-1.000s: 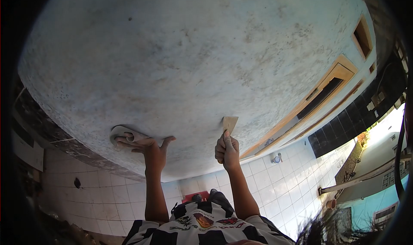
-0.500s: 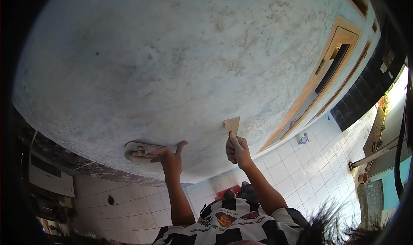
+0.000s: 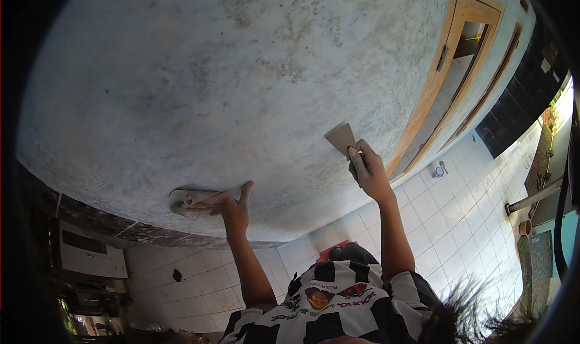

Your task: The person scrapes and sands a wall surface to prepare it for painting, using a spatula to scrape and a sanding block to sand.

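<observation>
A broad pale wall (image 3: 199,102) with dark smudges fills the upper view. At the lower left, my left hand (image 3: 225,206) presses a flat, pale rounded pad (image 3: 183,200) against the wall, thumb stretched out. My right hand (image 3: 368,170), farther right and higher, grips a scraper with its fingers closed round the handle. The scraper's flat blade (image 3: 340,137) points up and left, close to the wall; whether it touches cannot be made out.
A wooden window frame (image 3: 423,93) stands at the right. Below are white floor tiles (image 3: 423,229), a cup-like container (image 3: 437,172), a red object (image 3: 329,251) and a white cabinet (image 3: 90,253) at the lower left.
My right hand has moved up and right with the scraper, whose blade now tilts left. My left hand and the pad have shifted slightly up and left. The view has turned somewhat.
</observation>
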Demonstrator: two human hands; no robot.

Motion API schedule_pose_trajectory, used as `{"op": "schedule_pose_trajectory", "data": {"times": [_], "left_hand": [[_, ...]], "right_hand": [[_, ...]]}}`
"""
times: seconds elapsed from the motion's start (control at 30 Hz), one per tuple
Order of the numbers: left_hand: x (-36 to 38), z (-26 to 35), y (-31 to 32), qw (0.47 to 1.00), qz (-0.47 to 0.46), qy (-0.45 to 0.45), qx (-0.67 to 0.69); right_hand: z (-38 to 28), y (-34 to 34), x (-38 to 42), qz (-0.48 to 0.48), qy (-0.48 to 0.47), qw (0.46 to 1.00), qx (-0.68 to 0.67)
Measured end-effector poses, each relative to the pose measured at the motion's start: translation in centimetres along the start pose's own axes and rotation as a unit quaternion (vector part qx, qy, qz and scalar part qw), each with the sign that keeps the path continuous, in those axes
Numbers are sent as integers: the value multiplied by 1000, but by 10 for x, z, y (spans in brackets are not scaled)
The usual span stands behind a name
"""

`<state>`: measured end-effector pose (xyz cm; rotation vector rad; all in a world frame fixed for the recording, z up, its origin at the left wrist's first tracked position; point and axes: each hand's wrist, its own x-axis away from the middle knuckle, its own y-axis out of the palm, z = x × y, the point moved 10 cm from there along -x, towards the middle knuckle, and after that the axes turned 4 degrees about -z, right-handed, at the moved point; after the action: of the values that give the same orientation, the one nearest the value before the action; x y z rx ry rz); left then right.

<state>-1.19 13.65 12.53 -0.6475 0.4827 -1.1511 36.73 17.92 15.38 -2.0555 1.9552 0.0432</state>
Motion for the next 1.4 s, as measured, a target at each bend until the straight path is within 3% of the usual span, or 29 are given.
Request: {"op": "schedule_pose_trajectory", "data": {"times": [0.1,0.2,0.23,0.3,0.33,0.4,0.5,0.57,0.77,0.9,0.97,1.13,1.2,1.3,1.4], "left_hand": [[0,2,-2,1000,12,4,12],[6,11,-8,999,35,26,1],[2,-1,-4,1000,1,7,0],[-5,-19,14,999,-31,-9,-4],[-2,-32,3,991,81,-25,-105],[9,-26,-13,958,195,-38,-205],[31,-9,-33,946,300,57,-111],[58,20,-56,882,426,199,-42],[84,43,-93,855,474,208,-26],[82,31,-89,860,479,168,-46],[84,43,-74,856,468,210,64],[81,102,-18,839,405,355,78],[84,161,10,846,364,387,-43],[63,184,108,851,144,461,-205],[32,166,115,883,131,395,-216]], "right_hand": [[-34,-35,-9,49,-43,967,245],[-58,-32,-14,91,-65,931,346],[-68,-28,-11,116,-75,903,406],[-81,-32,-11,105,-87,907,399],[-82,-32,-14,89,-103,914,382],[-84,-35,-23,74,-121,922,361],[-80,-19,-31,49,-135,925,351],[-85,6,-28,56,-197,919,338],[-84,-23,-37,50,-156,929,332],[-88,30,-27,31,-217,917,333],[-69,69,-23,-34,-207,916,342],[14,75,10,-127,-97,941,297],[52,53,27,-117,-39,952,280],[100,16,47,-101,32,954,282],[141,-25,66,-68,71,954,283]]}}
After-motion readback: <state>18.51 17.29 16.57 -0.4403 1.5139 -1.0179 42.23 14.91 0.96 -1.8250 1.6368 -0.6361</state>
